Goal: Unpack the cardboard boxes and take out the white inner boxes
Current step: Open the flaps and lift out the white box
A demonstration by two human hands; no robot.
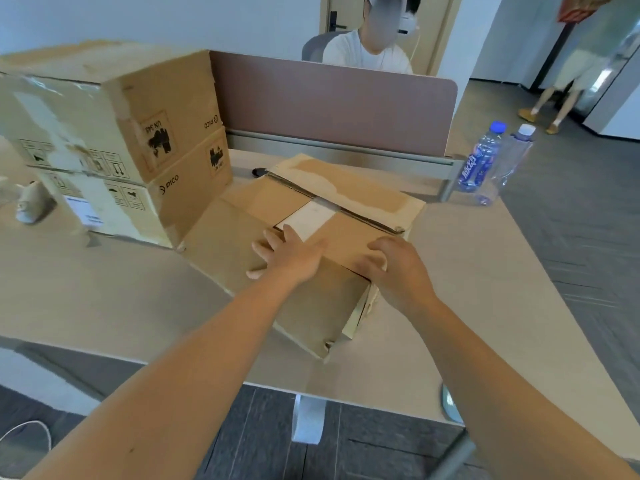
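From the head view I see, far left, two stacked cardboard boxes (114,140), one on top of the other, still closed, on the desk (104,289); a small pale object sits left of them, too blurred to name. Centre: one open cardboard box (311,299), flaps partly folded in, touching the lower stacked box at its left corner. One white inner box (306,218) shows through the gap between flaps, only a small patch visible. Left hand (289,256) lies flat on the near-left flap, fingers straight and spread, gripping nothing. Right hand (389,265) sits on the near-right flap, fingers curled over its edge; tips hidden, so I cannot tell if it actually grips. Both forearms reach in from near. Far right: two plastic bottles (491,161) standing side by side.
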